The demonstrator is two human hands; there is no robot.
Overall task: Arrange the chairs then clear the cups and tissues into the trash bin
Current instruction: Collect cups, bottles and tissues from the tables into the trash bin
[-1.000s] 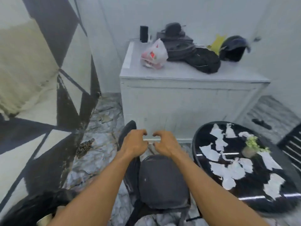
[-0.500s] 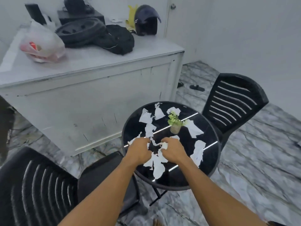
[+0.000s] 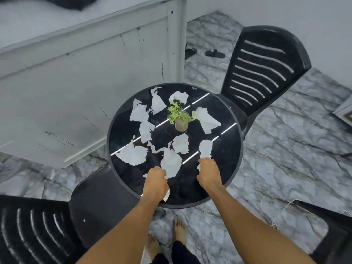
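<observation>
A round black table (image 3: pixel 231 119) carries several torn white tissues (image 3: pixel 140 113) and a small potted plant (image 3: pixel 180 119). My left hand (image 3: pixel 155 181) grips a tissue (image 3: pixel 171 162) at the table's near side, with white paper also showing under its palm. My right hand (image 3: pixel 208 172) pinches the near end of another tissue (image 3: pixel 205 148) to the right. Three black plastic chairs stand around the table: one at the far right (image 3: pixel 264 60), one at the near left (image 3: pixel 38 227), one at the near right (image 3: pixel 335 231). No cups or trash bin are in view.
A white cabinet (image 3: pixel 76 73) stands close behind the table on the left. Two dark slippers (image 3: pixel 214 53) lie on the marble floor beyond it. My bare feet (image 3: pixel 179 230) are just in front of the table.
The view swung from the chair at the cabinet to the table. My hands left the chair, came onto the tissues together, then spread apart, each taking hold of a tissue.
</observation>
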